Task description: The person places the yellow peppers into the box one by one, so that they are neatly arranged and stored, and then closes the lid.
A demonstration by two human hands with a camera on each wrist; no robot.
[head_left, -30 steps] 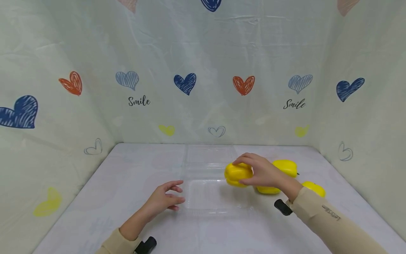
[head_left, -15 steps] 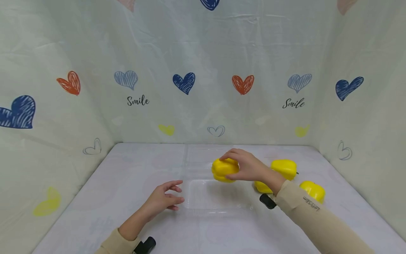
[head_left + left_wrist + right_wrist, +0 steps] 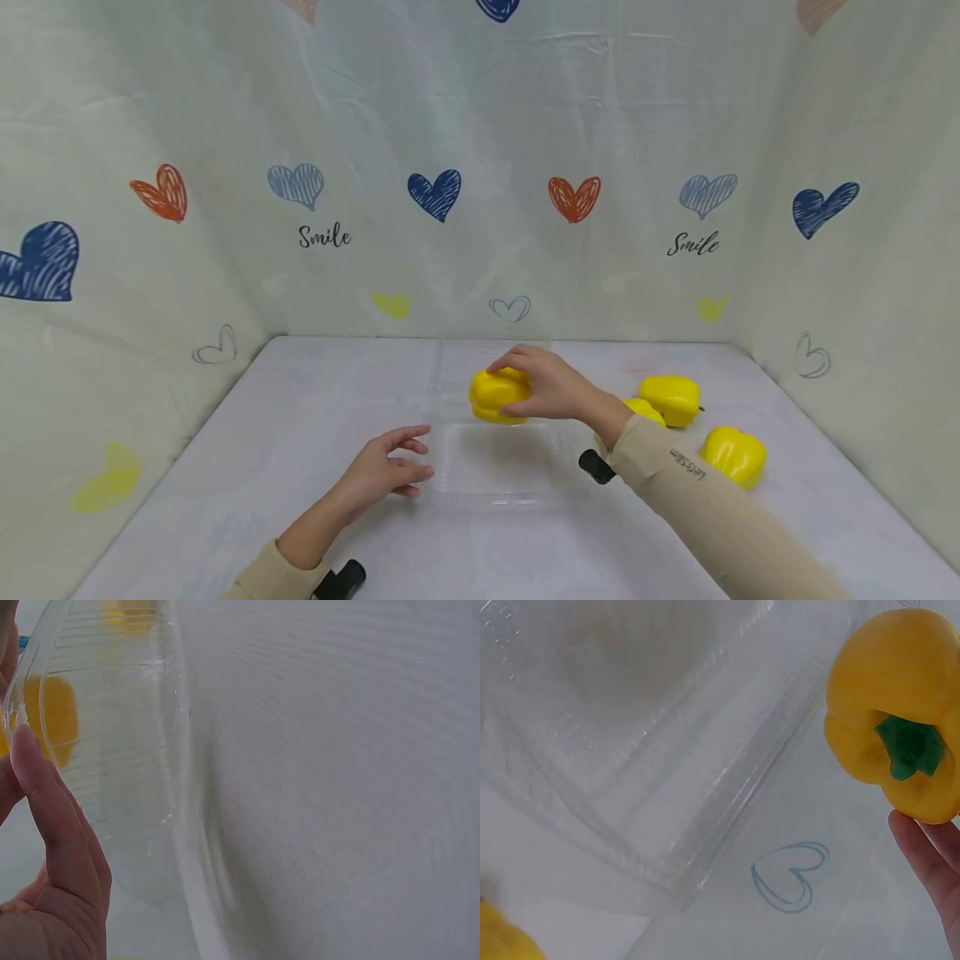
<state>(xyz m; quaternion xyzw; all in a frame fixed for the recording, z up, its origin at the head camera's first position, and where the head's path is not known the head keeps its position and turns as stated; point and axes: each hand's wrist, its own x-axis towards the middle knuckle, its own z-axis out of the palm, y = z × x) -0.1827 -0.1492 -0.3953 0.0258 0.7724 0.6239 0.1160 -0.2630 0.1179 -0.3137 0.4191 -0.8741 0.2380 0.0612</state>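
My right hand (image 3: 551,383) grips a yellow bell pepper (image 3: 495,398) above the clear plastic clamshell box (image 3: 491,500) in the middle of the table. In the right wrist view, the green stem (image 3: 911,746) of this bell pepper faces the camera, and fingertips (image 3: 904,825) touch its lower side. At the box's left edge is my left hand (image 3: 378,468), its fingers loosely spread. The left wrist view has a fingertip (image 3: 24,742) right at the box's rim (image 3: 15,705), with yellow showing through the clear plastic.
Behind the box's tray lies its raised clear lid (image 3: 457,360). To the right rest a yellow bell pepper (image 3: 670,400), a second bell pepper (image 3: 735,455), and another bell pepper (image 3: 645,408) partly hidden by the right forearm. A heart-printed curtain (image 3: 510,125) surrounds the table.
My right hand has carried the bell pepper leftward and slightly away from me, over the box. The right forearm followed, uncovering more of the bell peppers at right. My left hand has stayed put.
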